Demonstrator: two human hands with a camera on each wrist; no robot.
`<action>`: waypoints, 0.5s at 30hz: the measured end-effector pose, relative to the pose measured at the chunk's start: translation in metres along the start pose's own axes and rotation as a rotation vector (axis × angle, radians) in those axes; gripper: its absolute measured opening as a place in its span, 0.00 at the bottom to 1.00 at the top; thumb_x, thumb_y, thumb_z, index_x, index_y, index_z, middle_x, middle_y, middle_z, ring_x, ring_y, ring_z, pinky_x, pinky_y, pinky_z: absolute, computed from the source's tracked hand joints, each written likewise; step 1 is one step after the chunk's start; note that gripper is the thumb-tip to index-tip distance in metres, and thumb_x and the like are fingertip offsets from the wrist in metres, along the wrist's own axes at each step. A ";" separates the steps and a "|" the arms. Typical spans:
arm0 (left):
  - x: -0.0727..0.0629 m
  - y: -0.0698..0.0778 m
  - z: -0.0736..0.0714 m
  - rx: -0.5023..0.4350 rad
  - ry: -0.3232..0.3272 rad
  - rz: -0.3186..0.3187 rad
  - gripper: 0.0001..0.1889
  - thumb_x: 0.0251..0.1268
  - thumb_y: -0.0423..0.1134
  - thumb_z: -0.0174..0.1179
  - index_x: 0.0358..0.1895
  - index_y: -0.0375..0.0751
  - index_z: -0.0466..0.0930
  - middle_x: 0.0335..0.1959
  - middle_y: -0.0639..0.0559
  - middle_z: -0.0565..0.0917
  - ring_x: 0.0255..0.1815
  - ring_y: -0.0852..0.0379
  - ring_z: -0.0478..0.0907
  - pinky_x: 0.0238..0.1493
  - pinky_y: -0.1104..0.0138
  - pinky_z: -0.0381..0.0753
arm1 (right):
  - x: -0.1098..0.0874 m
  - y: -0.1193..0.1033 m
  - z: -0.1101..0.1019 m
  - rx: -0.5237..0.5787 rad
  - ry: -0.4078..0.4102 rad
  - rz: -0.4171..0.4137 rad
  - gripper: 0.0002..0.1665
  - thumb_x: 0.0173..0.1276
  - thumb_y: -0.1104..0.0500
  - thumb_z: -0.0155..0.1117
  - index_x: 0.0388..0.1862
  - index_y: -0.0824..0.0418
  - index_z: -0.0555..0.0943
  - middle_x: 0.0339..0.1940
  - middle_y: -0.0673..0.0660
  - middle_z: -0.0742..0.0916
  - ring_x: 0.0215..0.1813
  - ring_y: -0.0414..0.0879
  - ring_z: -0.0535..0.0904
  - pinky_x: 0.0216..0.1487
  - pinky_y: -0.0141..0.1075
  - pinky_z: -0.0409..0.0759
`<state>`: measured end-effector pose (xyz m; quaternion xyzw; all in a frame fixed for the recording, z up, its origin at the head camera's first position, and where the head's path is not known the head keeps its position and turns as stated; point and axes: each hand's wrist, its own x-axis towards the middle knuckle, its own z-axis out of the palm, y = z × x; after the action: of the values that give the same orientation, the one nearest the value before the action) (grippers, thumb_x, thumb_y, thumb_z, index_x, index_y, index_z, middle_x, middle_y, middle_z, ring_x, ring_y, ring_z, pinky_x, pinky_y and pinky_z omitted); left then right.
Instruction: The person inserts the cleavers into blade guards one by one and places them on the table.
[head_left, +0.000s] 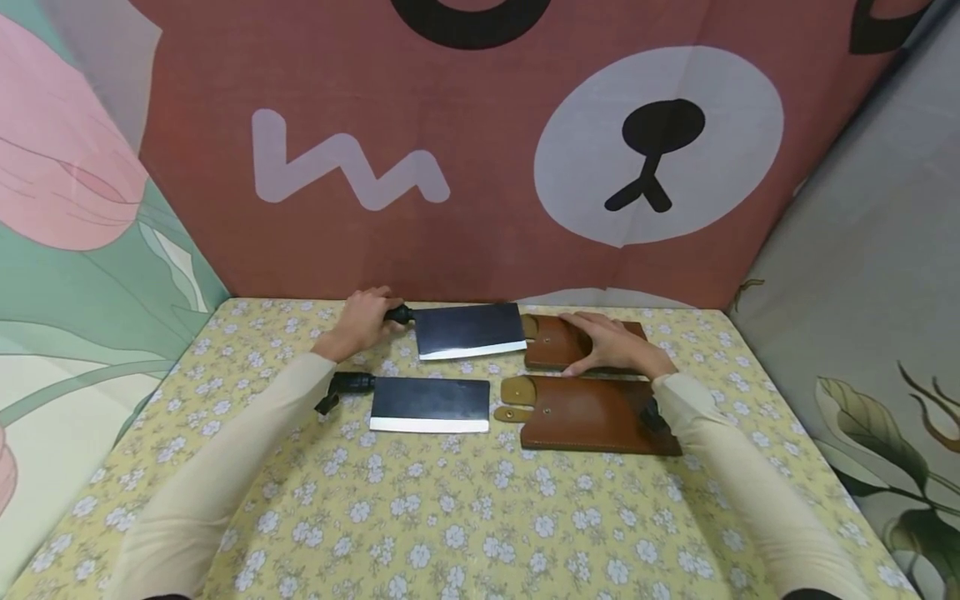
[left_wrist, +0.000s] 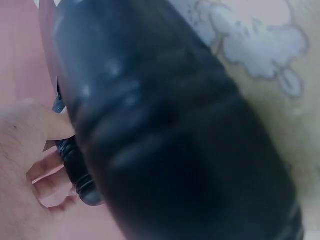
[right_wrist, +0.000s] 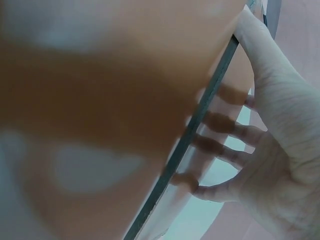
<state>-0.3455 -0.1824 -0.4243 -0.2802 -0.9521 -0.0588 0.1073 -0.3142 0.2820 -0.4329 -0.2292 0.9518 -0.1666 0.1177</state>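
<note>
- Left hand (head_left: 365,321): grip closed round the black handle of the far cleaver (head_left: 470,328), blade end at the tan flap of the far sheath (head_left: 546,354).
- Right hand (head_left: 607,340): grip spread wide across that sheath, thumb at its near side; we can't tell how firmly it presses.
- Our worry: a crooked blade could snag the flap, or a lightly held sheath skid on the flower-printed bench (head_left: 450,533).
- Left sleeve passes by the near cleaver (head_left: 430,400) — a careless drop might knock its handle.
- Blades: dark, rectangular, bright-edged. Near sheath (head_left: 581,412): smooth, glossy brown, leather-like, dark-rimmed.
</note>
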 end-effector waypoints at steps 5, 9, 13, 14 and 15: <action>0.000 -0.004 0.002 -0.009 0.005 -0.003 0.26 0.66 0.44 0.75 0.62 0.33 0.85 0.51 0.37 0.83 0.48 0.36 0.84 0.49 0.44 0.83 | 0.000 -0.001 -0.001 -0.002 -0.001 0.004 0.70 0.56 0.33 0.81 0.88 0.56 0.54 0.85 0.69 0.58 0.83 0.71 0.53 0.73 0.76 0.55; 0.001 -0.001 0.003 -0.007 -0.003 0.017 0.26 0.66 0.45 0.75 0.62 0.33 0.85 0.49 0.37 0.83 0.44 0.38 0.83 0.43 0.47 0.83 | 0.001 -0.003 -0.002 -0.005 0.007 -0.003 0.70 0.56 0.33 0.81 0.87 0.56 0.54 0.85 0.68 0.59 0.83 0.70 0.54 0.74 0.75 0.56; 0.001 0.000 0.005 -0.007 -0.014 0.022 0.26 0.66 0.45 0.74 0.62 0.33 0.85 0.49 0.37 0.83 0.44 0.39 0.83 0.41 0.49 0.83 | 0.002 -0.002 0.000 -0.014 0.008 -0.011 0.71 0.56 0.32 0.81 0.87 0.57 0.54 0.85 0.69 0.60 0.83 0.70 0.54 0.74 0.75 0.56; 0.002 0.000 0.005 -0.011 -0.018 0.022 0.26 0.66 0.45 0.74 0.62 0.33 0.85 0.49 0.37 0.83 0.44 0.39 0.83 0.41 0.49 0.83 | 0.002 -0.002 0.000 -0.013 0.007 -0.008 0.71 0.56 0.32 0.81 0.88 0.56 0.54 0.85 0.69 0.60 0.83 0.70 0.54 0.74 0.75 0.56; 0.002 0.001 0.005 -0.017 -0.021 0.019 0.26 0.67 0.45 0.74 0.62 0.33 0.85 0.50 0.37 0.83 0.45 0.39 0.83 0.42 0.49 0.83 | 0.002 -0.001 0.001 -0.017 0.008 -0.007 0.71 0.56 0.32 0.81 0.88 0.56 0.54 0.85 0.69 0.60 0.83 0.70 0.55 0.74 0.75 0.56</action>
<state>-0.3478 -0.1800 -0.4283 -0.2909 -0.9499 -0.0631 0.0953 -0.3152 0.2797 -0.4332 -0.2327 0.9528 -0.1600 0.1114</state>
